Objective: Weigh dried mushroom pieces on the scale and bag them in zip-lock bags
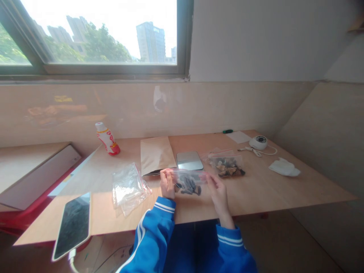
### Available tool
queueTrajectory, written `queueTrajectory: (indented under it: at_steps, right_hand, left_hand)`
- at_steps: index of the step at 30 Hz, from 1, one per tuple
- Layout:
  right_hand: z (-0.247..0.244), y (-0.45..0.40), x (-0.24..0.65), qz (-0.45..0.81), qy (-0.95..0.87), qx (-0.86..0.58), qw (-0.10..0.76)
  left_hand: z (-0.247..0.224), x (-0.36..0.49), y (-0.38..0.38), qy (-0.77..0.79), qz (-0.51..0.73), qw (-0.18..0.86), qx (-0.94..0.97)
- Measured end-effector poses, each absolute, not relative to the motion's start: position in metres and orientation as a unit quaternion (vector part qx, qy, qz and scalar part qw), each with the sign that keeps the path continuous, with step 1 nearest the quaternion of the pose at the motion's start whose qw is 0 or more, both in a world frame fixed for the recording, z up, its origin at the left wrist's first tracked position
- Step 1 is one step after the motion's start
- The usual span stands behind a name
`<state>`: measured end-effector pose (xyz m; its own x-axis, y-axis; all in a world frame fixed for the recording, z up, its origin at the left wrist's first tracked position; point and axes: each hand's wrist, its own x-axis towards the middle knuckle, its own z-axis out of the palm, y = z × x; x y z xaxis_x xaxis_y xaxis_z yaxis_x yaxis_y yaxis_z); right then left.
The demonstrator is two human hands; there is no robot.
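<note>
As you hold it between both hands over the pale wooden surface (273,193), your left hand (167,184) is curled around one end of a clear zip-top plastic bag (189,177), and your right hand (217,193) has the other end in a partly closed pinch. Neither hand is fully open or tightly fisted. The thin, glossy film stretches across the gap between your hands, and the lumpy, dark, dried-looking pieces inside sag to its lower edge. You can't tell from this view whether the bag touches the surface.

Just beyond your right hand lies a second clear zip-top bag (227,166) with a red-edged seal, filled with rough brown and dark chunks. Directly ahead of the held bag, a flat, silver rectangular slab (189,160) sits beside a creased brown kraft-paper envelope (156,155), which lies beyond your left hand. To the left of that hand is a crumpled pile of empty clear plastic bags (127,188). Farther left stands a white plastic bottle with red markings (107,138), and a black-screened tablet (72,226) lies near the edge. Well to the right of your right hand are a crumpled white cloth (284,167) and a round white device with a cord (258,142).
</note>
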<state>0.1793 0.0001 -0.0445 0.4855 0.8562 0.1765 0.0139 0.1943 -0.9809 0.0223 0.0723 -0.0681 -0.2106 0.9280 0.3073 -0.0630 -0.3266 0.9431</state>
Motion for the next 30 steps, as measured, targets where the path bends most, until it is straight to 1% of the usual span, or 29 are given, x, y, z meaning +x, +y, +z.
queueTrajectory:
  at_steps: [6, 9, 14, 20, 30]
  right_hand:
    - [-0.040, -0.002, 0.181, 0.272, -0.419, -0.568, 0.654]
    - [-0.039, -0.003, 0.182, 0.246, -0.405, -0.578, 0.664]
    - [-0.040, -0.004, 0.182, 0.237, -0.373, -0.577, 0.686]
    - [-0.038, -0.005, 0.184, 0.204, -0.379, -0.595, 0.679]
    - [-0.043, -0.007, 0.184, 0.173, -0.363, -0.616, 0.678]
  left_hand:
    - [-0.065, 0.023, 0.073, 0.408, 0.647, 0.401, 0.504]
    - [-0.063, 0.023, 0.073, 0.400, 0.643, 0.409, 0.509]
    - [-0.063, 0.021, 0.072, 0.395, 0.666, 0.375, 0.511]
    - [-0.061, 0.021, 0.068, 0.385, 0.678, 0.360, 0.512]
    - [-0.054, 0.020, 0.061, 0.392, 0.665, 0.346, 0.533]
